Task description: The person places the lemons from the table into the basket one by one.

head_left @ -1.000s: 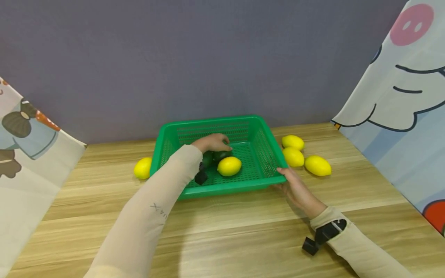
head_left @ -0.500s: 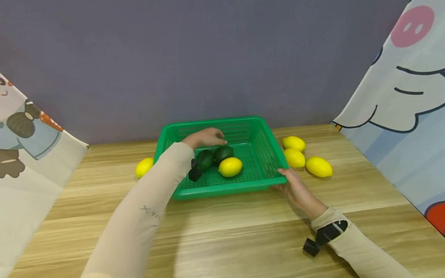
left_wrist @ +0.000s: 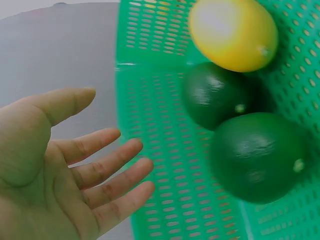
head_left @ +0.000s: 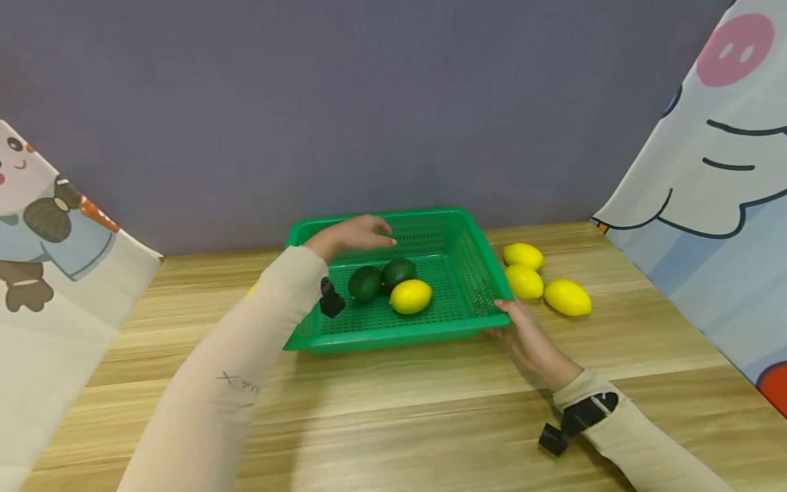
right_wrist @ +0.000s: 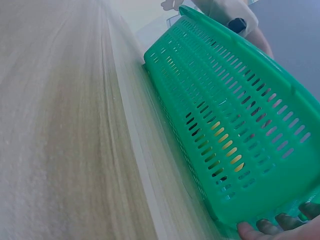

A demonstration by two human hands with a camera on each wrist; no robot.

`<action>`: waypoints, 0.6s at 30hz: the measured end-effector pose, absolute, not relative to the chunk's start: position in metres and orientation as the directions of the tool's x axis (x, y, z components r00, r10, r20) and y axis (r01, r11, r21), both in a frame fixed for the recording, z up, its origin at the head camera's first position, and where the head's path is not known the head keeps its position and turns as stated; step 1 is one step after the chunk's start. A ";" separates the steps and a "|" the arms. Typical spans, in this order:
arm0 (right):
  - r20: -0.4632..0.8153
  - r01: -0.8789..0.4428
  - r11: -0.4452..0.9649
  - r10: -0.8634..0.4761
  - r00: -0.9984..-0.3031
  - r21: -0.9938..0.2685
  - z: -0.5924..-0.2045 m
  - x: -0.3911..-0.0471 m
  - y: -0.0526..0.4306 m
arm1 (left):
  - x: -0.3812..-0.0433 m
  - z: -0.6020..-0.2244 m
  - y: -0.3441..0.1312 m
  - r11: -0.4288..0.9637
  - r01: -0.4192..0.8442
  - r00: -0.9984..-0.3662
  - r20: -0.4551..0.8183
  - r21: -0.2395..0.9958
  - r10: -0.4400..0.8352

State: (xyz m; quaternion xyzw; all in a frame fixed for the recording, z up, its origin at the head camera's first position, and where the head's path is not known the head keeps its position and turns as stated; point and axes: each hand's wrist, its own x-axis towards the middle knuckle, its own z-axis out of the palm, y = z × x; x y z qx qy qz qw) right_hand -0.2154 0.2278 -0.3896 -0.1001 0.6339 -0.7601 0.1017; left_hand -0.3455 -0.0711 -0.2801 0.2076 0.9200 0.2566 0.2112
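Observation:
A green plastic basket (head_left: 393, 336) stands on the wooden table. Inside it a yellow lemon (head_left: 410, 296) lies in front of two dark green oval fruits (head_left: 365, 283). My left hand (head_left: 352, 236) is raised over the basket's back left part, holding nothing; in the left wrist view its fingers are spread and relaxed beside the far rim. My right hand (head_left: 530, 342) grips the front right corner, thumb over the rim. In the right wrist view its fingertips (right_wrist: 267, 227) press on the basket's outer side.
Three lemons (head_left: 525, 282) lie on the table (head_left: 393, 417) right of the basket. Another lemon (head_left: 251, 290) at the left is mostly hidden by my sleeve. A grey partition (head_left: 381, 102) rises behind; printed cloths (head_left: 725, 164) flank both sides.
My left hand has lifted from the dark green fruits and moved up and left, uncovering both. My right hand stays at the basket's corner.

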 end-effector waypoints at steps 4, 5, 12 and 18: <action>0.023 0.025 -0.160 -0.291 -0.957 -0.987 -0.390 -0.216 0.228 | -0.339 -0.265 -0.079 0.762 0.280 -0.832 -0.249 0.584 0.496; 0.022 0.024 -0.154 -0.292 -0.956 -0.988 -0.390 -0.216 0.228 | -0.338 -0.262 -0.081 0.760 0.287 -0.832 -0.241 0.584 0.499; 0.015 0.031 -0.153 -0.287 -0.958 -0.988 -0.389 -0.216 0.229 | -0.321 -0.241 -0.094 0.758 0.309 -0.840 -0.209 0.575 0.501; 0.017 0.033 -0.169 -0.284 -0.959 -0.985 -0.388 -0.215 0.229 | -0.303 -0.226 -0.113 0.740 0.305 -0.853 -0.174 0.600 0.492</action>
